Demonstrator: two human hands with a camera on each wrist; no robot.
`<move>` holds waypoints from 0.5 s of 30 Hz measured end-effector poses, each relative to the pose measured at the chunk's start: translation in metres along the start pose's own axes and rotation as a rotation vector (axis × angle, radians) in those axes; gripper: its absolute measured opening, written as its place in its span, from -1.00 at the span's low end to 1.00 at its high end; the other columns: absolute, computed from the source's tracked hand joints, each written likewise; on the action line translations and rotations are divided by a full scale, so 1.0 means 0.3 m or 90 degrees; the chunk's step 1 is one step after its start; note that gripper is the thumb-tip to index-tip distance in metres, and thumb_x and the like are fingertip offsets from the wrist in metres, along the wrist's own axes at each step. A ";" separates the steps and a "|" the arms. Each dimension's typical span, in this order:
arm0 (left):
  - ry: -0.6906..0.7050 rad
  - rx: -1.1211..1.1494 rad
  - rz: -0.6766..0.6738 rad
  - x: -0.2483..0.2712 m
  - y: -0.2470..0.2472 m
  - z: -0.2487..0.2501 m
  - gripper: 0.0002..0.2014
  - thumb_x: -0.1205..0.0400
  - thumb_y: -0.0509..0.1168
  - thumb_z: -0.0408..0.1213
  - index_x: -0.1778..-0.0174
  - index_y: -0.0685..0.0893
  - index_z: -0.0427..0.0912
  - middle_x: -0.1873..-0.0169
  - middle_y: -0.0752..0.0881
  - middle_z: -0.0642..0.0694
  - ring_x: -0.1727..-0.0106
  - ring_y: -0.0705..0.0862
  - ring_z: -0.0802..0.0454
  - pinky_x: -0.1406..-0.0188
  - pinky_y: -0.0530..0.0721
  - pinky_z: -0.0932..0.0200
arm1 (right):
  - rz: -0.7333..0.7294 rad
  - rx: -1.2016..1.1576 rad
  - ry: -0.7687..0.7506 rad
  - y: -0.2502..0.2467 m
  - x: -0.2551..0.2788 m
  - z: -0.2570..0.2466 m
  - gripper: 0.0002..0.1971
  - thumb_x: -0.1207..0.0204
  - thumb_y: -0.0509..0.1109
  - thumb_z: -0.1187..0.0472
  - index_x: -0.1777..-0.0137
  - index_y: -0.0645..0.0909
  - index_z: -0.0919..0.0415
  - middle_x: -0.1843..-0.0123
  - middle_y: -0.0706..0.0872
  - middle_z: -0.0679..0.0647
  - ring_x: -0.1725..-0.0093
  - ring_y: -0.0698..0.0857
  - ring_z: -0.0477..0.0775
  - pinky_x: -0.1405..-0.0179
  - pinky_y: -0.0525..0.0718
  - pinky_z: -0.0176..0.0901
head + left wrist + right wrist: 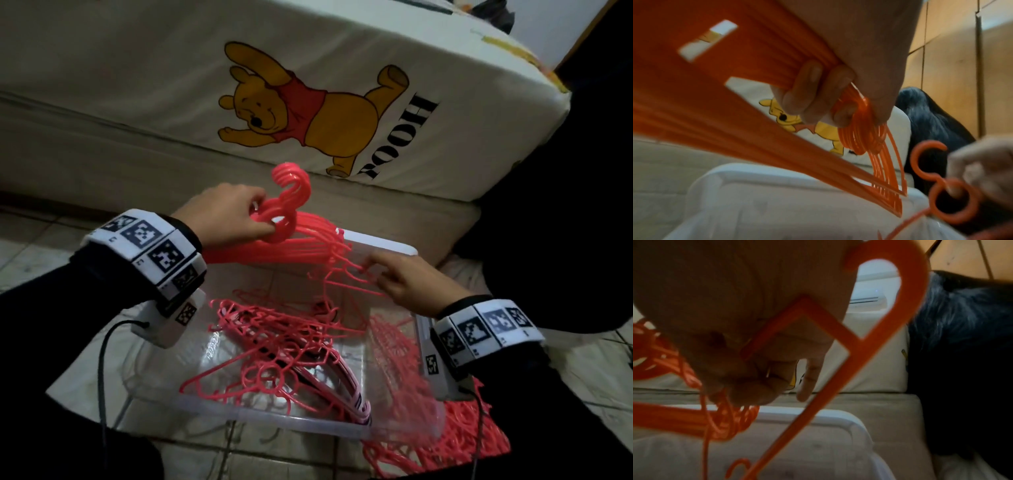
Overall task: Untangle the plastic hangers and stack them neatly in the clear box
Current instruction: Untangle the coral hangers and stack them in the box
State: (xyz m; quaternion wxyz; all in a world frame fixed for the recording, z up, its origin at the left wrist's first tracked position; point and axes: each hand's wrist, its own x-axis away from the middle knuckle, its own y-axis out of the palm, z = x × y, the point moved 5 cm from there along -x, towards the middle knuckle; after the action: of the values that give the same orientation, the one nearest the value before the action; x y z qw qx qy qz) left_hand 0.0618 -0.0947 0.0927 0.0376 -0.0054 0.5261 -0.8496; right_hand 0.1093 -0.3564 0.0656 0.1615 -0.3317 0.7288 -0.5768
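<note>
A bundle of aligned pink hangers (294,236) is held above the clear box (383,245) by the left hand (226,217). The grip of the left hand is closed around the necks of the bundle, with fingers (797,95) curled through the ring loops below the hooks, as seen in the left wrist view. The hooks of the bundle point toward 12 o'clock, and its arms fan out toward 3 o'clock over the far rim of the box.

A single hanger (875,331) is pinched by the right hand (407,281) at 3 o'clock of the bundle. The grip of the right hand is narrow, closed on that hanger's thin frame.

Inside the box, a tangled heap of hangers (274,329) lies toward 12 o'clock and a nested stack (329,383) toward 6 o'clock. A further pile of hangers (462,435) lies on the tiled floor (27,253) outside the box at 4 o'clock. A mattress with a bear print (308,116) stands beyond the box at 12 o'clock.
</note>
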 end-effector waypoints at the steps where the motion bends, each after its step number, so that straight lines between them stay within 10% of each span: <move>1: 0.005 0.033 0.012 0.003 -0.019 0.003 -0.81 -0.45 0.42 0.03 0.29 0.56 0.07 0.27 0.70 0.01 0.16 0.67 -0.05 0.21 0.55 0.09 | -0.004 -0.015 0.012 0.014 -0.003 0.010 -0.78 -0.51 0.26 0.33 -0.10 0.56 0.10 0.36 0.56 -0.16 0.33 0.57 -0.05 0.11 0.56 -0.11; 5: -0.012 0.199 0.099 0.009 -0.068 -0.003 -0.84 -0.47 0.44 0.01 0.17 0.65 0.06 0.19 0.74 0.05 0.07 0.70 0.03 0.00 0.63 0.01 | 0.021 -0.128 0.152 0.050 -0.011 0.044 -0.81 -0.47 0.25 0.39 0.21 0.44 0.06 0.22 0.76 0.16 0.25 0.67 0.15 0.08 0.66 0.10; 9: -0.027 0.230 0.163 0.011 -0.077 -0.010 -0.57 -0.39 0.43 0.22 0.02 0.71 -0.02 0.11 0.77 0.03 0.00 0.70 0.04 -0.13 0.64 -0.05 | -0.005 -0.642 0.229 0.118 0.006 -0.067 -0.77 -0.61 0.12 0.50 0.19 0.47 0.22 0.34 0.78 0.16 0.54 0.65 0.00 0.44 0.66 -0.17; 15: -0.040 0.213 0.160 0.009 -0.074 -0.009 -0.46 -0.21 0.27 0.50 0.17 0.63 0.14 0.23 0.67 0.23 0.13 0.63 0.29 0.18 0.53 0.19 | 0.007 -0.857 0.094 0.120 0.014 -0.253 -0.88 -0.66 0.13 0.44 0.03 0.45 0.27 0.01 0.73 0.39 0.42 0.71 -0.02 0.42 0.63 -0.25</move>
State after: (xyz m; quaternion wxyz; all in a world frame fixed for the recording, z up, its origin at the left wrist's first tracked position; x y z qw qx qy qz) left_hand 0.0578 -0.0826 0.1113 0.1600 0.0403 0.3725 -0.9132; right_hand 0.0488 -0.2994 0.0535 -0.1278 -0.3163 0.9399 -0.0176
